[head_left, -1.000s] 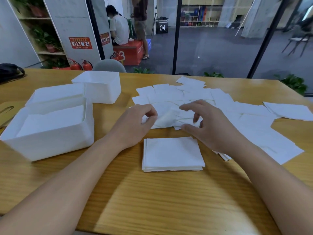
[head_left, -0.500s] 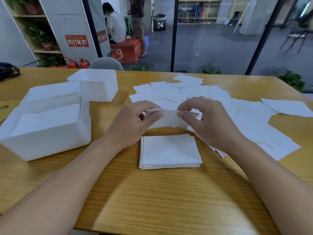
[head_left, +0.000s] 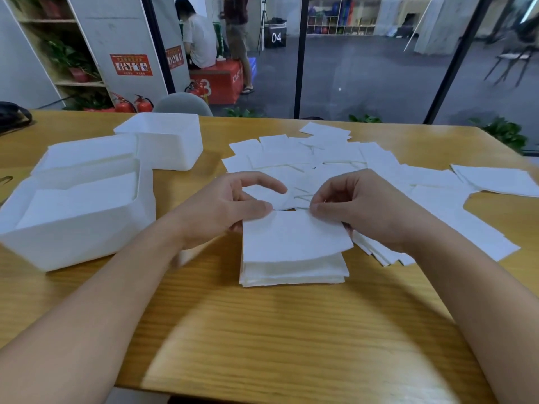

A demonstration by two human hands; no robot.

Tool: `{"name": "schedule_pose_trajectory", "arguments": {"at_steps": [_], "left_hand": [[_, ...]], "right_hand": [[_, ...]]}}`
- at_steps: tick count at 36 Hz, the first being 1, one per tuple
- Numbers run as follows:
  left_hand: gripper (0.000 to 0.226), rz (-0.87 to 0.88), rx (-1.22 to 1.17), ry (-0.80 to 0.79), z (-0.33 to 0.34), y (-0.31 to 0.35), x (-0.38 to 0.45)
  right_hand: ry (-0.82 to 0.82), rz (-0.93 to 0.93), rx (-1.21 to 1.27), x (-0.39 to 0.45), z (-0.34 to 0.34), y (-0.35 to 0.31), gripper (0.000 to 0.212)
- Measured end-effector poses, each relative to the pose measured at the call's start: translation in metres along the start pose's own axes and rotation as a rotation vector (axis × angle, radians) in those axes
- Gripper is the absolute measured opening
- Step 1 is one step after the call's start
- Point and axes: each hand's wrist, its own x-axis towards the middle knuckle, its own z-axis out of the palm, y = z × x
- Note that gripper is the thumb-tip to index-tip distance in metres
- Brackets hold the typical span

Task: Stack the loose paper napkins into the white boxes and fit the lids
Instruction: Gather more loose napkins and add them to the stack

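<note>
A white paper napkin (head_left: 291,237) is held just above a small stack of napkins (head_left: 294,272) on the wooden table. My left hand (head_left: 224,211) pinches its far left corner and my right hand (head_left: 367,211) pinches its far right corner. Loose napkins (head_left: 320,158) lie spread over the table behind and to the right of my hands. An open white box (head_left: 87,231) at the left holds a pile of napkins. A second white box (head_left: 166,144) stands behind it, and a white lid (head_left: 84,153) lies beside that.
The wooden table (head_left: 262,330) has bare surface in front of the stack. A dark object (head_left: 14,115) sits at the far left edge. Beyond the table a grey chair back (head_left: 182,104), fire extinguishers and two people are seen through glass.
Both hands lifted one napkin from the loose spread and brought it toward me, over the stack. The camera view shifted slightly.
</note>
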Motion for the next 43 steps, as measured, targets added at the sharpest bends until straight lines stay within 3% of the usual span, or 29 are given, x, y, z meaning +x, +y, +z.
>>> {"name": "schedule_pose_trajectory", "arguments": {"at_steps": [6, 11, 13, 16, 18, 22, 26, 30, 37, 40, 43], "left_hand": [[0.034, -0.04, 0.292, -0.004, -0.001, -0.006, 0.001], [0.028, -0.034, 0.363, 0.049, -0.001, -0.009, 0.002], [0.024, 0.004, 0.415, 0.116, -0.002, -0.011, 0.003], [0.018, 0.104, 0.516, 0.344, -0.002, -0.019, 0.007], [0.025, 0.127, 0.573, 0.438, 0.002, -0.024, 0.012], [0.043, 0.124, 0.694, 0.391, 0.012, -0.025, 0.027], [0.031, 0.154, 0.792, 0.408, 0.016, -0.028, 0.035], [0.007, 0.155, 0.776, 0.45, 0.017, -0.029, 0.035], [0.008, 0.126, 0.636, 0.491, 0.017, -0.027, 0.034], [0.008, 0.176, 0.549, 0.511, 0.02, -0.02, 0.031], [0.006, 0.271, 0.485, 0.461, 0.028, -0.01, 0.026]], "right_hand": [[-0.072, 0.052, -0.244, -0.002, 0.005, 0.005, 0.012], [-0.083, 0.034, -0.316, 0.0, 0.005, 0.005, 0.014], [-0.092, 0.027, -0.336, 0.0, 0.003, 0.006, 0.015], [-0.06, 0.016, -0.366, 0.001, 0.001, 0.006, 0.021], [0.001, -0.005, -0.391, 0.003, 0.003, 0.007, 0.023], [0.073, -0.029, -0.451, 0.004, 0.012, 0.007, 0.019], [0.065, -0.048, -0.51, 0.003, 0.017, 0.007, 0.018], [0.092, -0.038, -0.507, 0.004, 0.017, 0.006, 0.017], [0.133, -0.036, -0.467, 0.006, 0.018, 0.009, 0.016], [0.219, -0.04, -0.357, 0.009, 0.018, 0.009, 0.017], [0.23, 0.004, -0.083, 0.011, 0.016, 0.008, 0.028]]}}
